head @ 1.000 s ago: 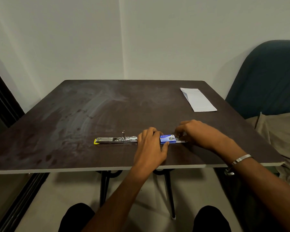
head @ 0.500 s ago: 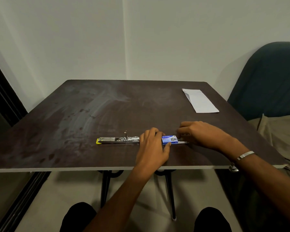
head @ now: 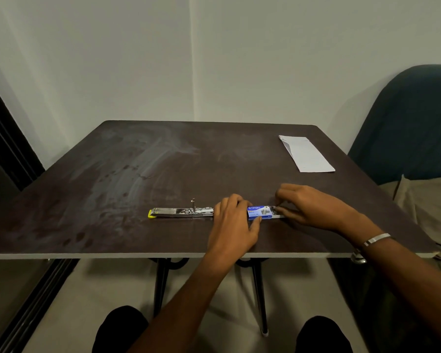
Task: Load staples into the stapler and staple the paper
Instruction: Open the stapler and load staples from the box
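The blue staple box (head: 259, 212) is pinched on the tabletop (head: 138, 174) by the left hand (head: 233, 225) while its tray is drawn by the right hand (head: 313, 207) — staples could be spilled by a jerk — with the opened stapler (head: 181, 212) just beside.

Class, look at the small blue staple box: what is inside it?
From the blue staple box, held by the left hand, a pale inner tray slides out toward the right hand. Any staples inside are hidden.
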